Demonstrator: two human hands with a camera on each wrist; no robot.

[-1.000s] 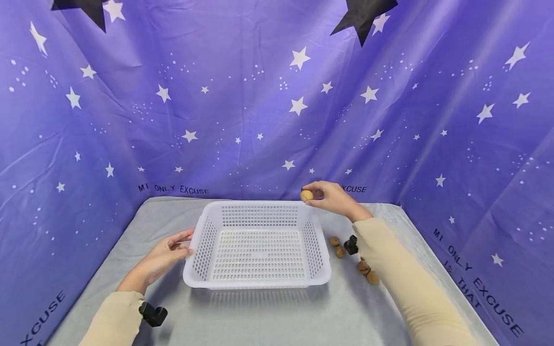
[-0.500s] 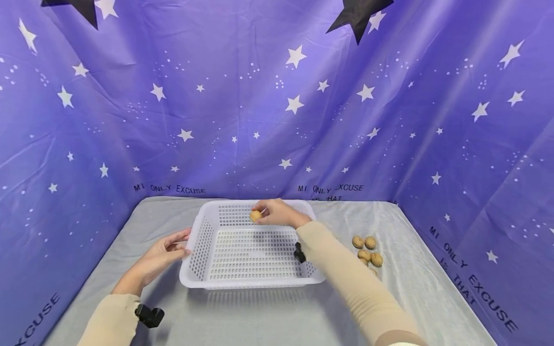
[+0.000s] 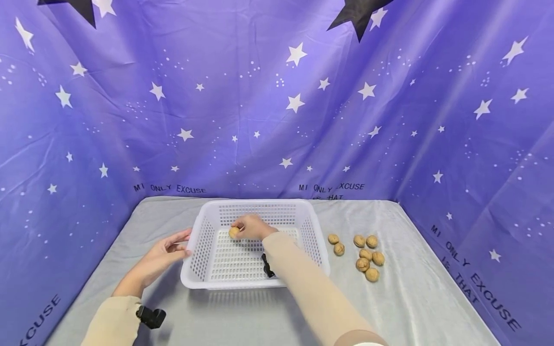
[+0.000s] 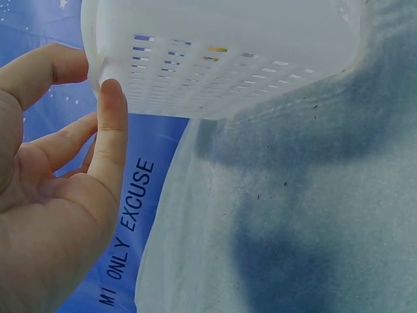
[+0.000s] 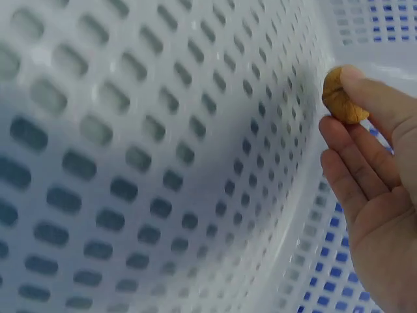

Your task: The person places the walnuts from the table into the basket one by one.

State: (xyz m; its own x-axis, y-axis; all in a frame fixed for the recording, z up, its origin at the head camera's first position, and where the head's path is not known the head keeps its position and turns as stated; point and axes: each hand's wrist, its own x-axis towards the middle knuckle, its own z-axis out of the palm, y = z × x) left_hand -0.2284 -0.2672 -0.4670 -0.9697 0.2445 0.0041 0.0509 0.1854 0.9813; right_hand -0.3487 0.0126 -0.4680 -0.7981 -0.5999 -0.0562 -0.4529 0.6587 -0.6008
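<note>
A white perforated plastic basket point(image 3: 229, 284) stands on the grey cloth. My left hand point(image 3: 159, 257) grips its left rim; in the left wrist view, the thumb and a finger pinch the basket edge point(image 4: 107, 39). My right hand point(image 3: 254, 228) is inside the basket, low over its floor towards the left back, with a walnut point(image 3: 234, 233) between thumb and fingers. The right wrist view shows that walnut point(image 5: 342, 98) close to the perforated surface; whether it touches cannot be told. The right sleeve point(image 3: 298, 269) hides part of the basket's floor and front right rim.
Two walnuts point(image 3: 335, 244) lie just right of the basket, and a cluster of several walnuts point(image 3: 365, 255) sits farther right. A purple star-printed curtain point(image 3: 242, 120) encloses the table's back and sides. Small black cameras point(image 3: 151, 317) are on both wrists.
My right hand has carried the walnut from above the basket's back right corner leftward and down into the basket. The loose walnuts on the right are now uncovered. The left hand stays at the rim.
</note>
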